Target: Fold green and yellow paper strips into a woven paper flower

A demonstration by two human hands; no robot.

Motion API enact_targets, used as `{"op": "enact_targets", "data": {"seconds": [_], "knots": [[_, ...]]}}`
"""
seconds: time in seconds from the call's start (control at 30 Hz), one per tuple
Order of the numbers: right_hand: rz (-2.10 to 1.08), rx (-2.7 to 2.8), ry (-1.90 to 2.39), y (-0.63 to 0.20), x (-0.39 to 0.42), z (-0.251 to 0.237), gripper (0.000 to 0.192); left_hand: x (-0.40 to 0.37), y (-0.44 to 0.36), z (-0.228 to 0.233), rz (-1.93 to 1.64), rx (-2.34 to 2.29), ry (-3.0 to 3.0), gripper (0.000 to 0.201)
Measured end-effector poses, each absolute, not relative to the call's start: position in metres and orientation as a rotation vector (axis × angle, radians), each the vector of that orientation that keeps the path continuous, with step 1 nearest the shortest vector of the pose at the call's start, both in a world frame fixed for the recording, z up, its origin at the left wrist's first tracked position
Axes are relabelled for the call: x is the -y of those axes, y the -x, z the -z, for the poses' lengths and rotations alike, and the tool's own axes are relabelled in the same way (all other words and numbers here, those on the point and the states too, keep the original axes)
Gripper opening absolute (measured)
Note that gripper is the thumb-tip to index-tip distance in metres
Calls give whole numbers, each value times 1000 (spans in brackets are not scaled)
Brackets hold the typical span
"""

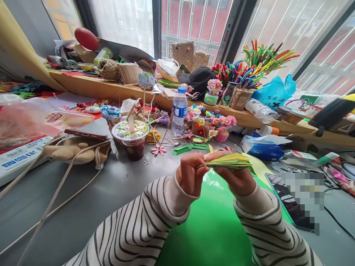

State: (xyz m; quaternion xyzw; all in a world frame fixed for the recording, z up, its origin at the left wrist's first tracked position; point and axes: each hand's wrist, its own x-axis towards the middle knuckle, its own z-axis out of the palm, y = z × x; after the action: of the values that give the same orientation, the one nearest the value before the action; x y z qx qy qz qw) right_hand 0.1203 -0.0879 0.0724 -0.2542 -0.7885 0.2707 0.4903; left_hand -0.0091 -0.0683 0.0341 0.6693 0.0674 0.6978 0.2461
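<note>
A bundle of folded yellow and green paper (230,161) is held up over the green mat (210,221). My left hand (191,173) pinches its narrow left end, with the fingers curled tight. My right hand (235,179) grips the bundle from below and behind, so part of the fingers is hidden by the paper. The layers fan out toward the right. Just beyond my hands lie green folded paper strips (182,149) and a pink paper flower (159,149). Pale yellow paper (256,164) lies behind my right hand.
A lidded cup of dark drink (133,142) and a water bottle (179,112) stand behind my left hand. A tablet (291,201) lies on the right. The beige bag (77,149) trails cords at left. Crocheted flowers (205,123) and a blue tissue pack (262,147) sit farther back.
</note>
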Motion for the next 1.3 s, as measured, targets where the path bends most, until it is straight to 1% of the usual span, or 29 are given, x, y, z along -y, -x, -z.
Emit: {"op": "enact_targets", "data": {"seconds": [0.33, 0.43, 0.53, 0.8, 1.03, 1.3], "knots": [[-645, 1922, 649, -118, 90, -74, 25, 68, 9, -35, -1950, -237, -1865, 23], [-648, 1878, 693, -116, 88, -69, 22, 65, 12, -38, -2008, -249, -1988, 23], [-627, 1825, 756, -113, 86, -65, 15, 62, 18, -41, -1993, -313, -2174, 21], [-848, 1617, 794, -102, 88, -66, 6, 57, 26, -48, -2103, -425, -2511, 27], [-905, 1472, 804, -95, 91, -66, 14, 55, 26, -47, -2153, -500, -2522, 32], [-886, 1376, 857, -95, 89, -63, 18, 56, 24, -39, -2038, -581, -2329, 34]]}}
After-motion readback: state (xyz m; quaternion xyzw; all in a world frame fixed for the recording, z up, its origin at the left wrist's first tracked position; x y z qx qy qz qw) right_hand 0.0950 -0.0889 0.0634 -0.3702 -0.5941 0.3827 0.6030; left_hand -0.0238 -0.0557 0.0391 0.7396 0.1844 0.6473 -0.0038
